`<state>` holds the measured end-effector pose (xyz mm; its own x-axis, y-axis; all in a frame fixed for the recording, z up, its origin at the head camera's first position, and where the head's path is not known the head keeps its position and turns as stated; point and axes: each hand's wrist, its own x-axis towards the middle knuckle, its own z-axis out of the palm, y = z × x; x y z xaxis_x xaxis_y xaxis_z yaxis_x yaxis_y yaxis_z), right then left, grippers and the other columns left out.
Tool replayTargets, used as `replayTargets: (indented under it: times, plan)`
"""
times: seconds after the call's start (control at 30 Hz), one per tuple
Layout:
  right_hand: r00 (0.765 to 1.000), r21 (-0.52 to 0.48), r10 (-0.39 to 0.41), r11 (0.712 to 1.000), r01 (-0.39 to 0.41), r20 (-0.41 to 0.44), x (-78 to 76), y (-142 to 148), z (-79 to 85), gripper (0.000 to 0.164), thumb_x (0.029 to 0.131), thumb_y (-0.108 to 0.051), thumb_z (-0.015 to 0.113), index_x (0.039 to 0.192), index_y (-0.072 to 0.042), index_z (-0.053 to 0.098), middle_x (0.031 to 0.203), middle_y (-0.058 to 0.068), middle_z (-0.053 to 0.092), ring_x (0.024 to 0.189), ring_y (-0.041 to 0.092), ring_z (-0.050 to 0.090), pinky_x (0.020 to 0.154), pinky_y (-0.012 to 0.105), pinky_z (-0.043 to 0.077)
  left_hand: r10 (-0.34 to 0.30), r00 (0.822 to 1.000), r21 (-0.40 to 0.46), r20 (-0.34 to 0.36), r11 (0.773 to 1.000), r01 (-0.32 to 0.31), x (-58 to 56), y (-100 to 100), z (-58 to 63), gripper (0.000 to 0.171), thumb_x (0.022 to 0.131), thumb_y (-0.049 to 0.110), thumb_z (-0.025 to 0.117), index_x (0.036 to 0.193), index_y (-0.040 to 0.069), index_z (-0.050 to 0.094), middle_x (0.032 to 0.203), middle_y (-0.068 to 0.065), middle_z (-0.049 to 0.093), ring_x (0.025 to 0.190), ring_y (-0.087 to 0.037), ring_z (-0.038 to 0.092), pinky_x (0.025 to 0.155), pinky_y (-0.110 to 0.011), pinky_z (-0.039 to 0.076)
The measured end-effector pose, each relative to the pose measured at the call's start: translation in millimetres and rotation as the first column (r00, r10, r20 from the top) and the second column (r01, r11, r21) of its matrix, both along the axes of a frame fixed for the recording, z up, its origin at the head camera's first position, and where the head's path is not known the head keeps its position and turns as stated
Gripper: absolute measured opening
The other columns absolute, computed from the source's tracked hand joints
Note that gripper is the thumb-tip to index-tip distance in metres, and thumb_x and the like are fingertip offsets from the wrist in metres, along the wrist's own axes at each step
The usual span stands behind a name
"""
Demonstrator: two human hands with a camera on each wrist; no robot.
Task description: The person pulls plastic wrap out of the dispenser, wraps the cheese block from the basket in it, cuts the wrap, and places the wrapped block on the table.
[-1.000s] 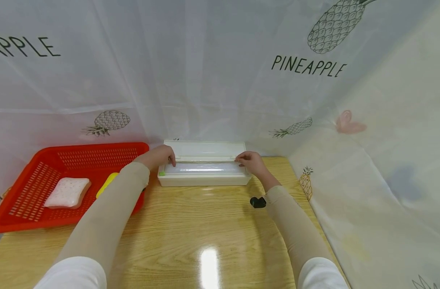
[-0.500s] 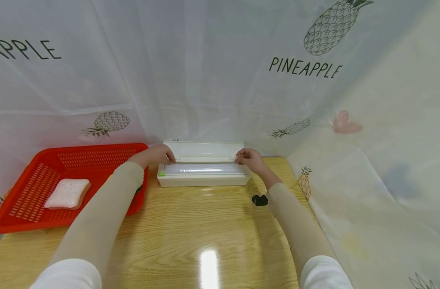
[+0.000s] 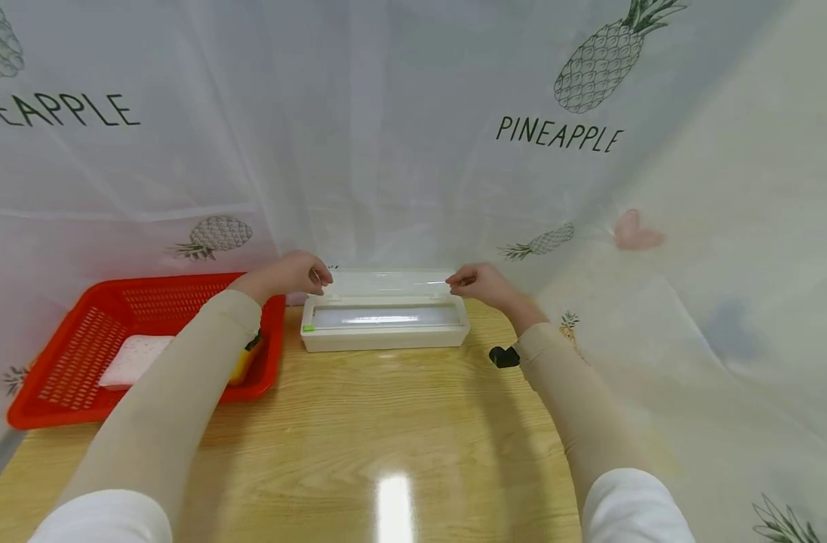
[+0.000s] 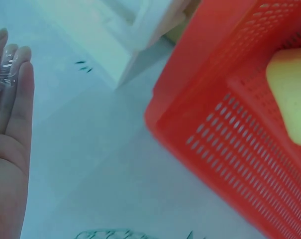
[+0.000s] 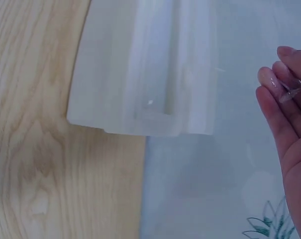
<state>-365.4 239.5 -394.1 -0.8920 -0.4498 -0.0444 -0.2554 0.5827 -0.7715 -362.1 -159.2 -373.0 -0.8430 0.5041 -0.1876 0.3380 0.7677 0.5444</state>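
Note:
A white cling film dispenser (image 3: 385, 338) stands at the table's back edge, its lid raised behind. The film roll (image 3: 386, 316) shows inside, with a green tab at the front left corner. Above the box, my left hand (image 3: 294, 273) pinches one side of a clear sheet of cling film (image 3: 389, 283). The other side is pinched by my right hand (image 3: 484, 286). Bits of the film glint at the fingertips in both wrist views. Its exact outline is hard to see against the pale lid and curtain.
A red perforated basket (image 3: 67, 407) stands left of the dispenser, partly under my left forearm. Inside lie a white speckled square block (image 3: 131, 360) and a yellow thing (image 4: 292, 94). A pineapple-print sheet (image 3: 413, 151) hangs right behind the table.
Both hands have risen from the dispenser's opening to lid height, drawing the clear film up off the roll. The head view has shifted slightly.

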Motion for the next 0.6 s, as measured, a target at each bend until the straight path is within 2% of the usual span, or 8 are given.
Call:
replayTargets:
  times: [0.17,0.23,0.47,0.6]
  plan:
    - [0.998,0.005,-0.044,0.999,0.044,-0.035,3.8,0.5,18.8,0.022,0.092,-0.011,0.069,0.113,-0.004,0.071,0.11,0.012,0.066,0.097,0.025,0.063,0.085,0.039,0.052,0.009,0.998,0.003,-0.064,1.0,-0.009,7.2,-1.6,17.7,0.027,0.087,0.004,0.072,0.114,-0.001,0.068,0.108,-0.014,0.067,0.097,-0.028,0.062,0.087,-0.04,0.053]
    - [0.997,0.005,-0.057,0.998,0.057,-0.05,4.8,0.4,25.2,0.022,0.092,-0.011,0.069,0.113,-0.005,0.071,0.109,0.011,0.066,0.096,0.023,0.063,0.085,0.039,0.053,0.019,0.998,0.011,-0.067,1.0,-0.018,9.9,-2.1,23.6,0.028,0.087,0.003,0.072,0.114,-0.001,0.068,0.108,-0.014,0.067,0.096,-0.027,0.062,0.086,-0.04,0.053]
    - [0.992,-0.008,-0.074,0.997,0.073,-0.098,11.6,-1.7,51.7,0.023,0.092,-0.008,0.068,0.114,-0.001,0.07,0.111,0.016,0.065,0.098,0.027,0.062,0.085,0.038,0.053,0.018,0.996,0.026,-0.093,1.0,-0.016,24.2,-1.5,52.0,0.026,0.089,0.0,0.069,0.115,-0.004,0.066,0.109,-0.017,0.066,0.096,-0.03,0.063,0.085,-0.04,0.054]
    - [0.986,0.007,-0.103,0.994,0.105,-0.133,17.0,-2.0,62.9,0.022,0.091,-0.009,0.07,0.113,-0.003,0.071,0.107,0.012,0.067,0.096,0.025,0.063,0.084,0.037,0.053,0.015,0.993,0.024,-0.116,1.0,-0.013,32.6,-1.3,65.2,0.026,0.089,0.0,0.068,0.115,-0.004,0.066,0.11,-0.016,0.066,0.099,-0.03,0.062,0.086,-0.041,0.053]
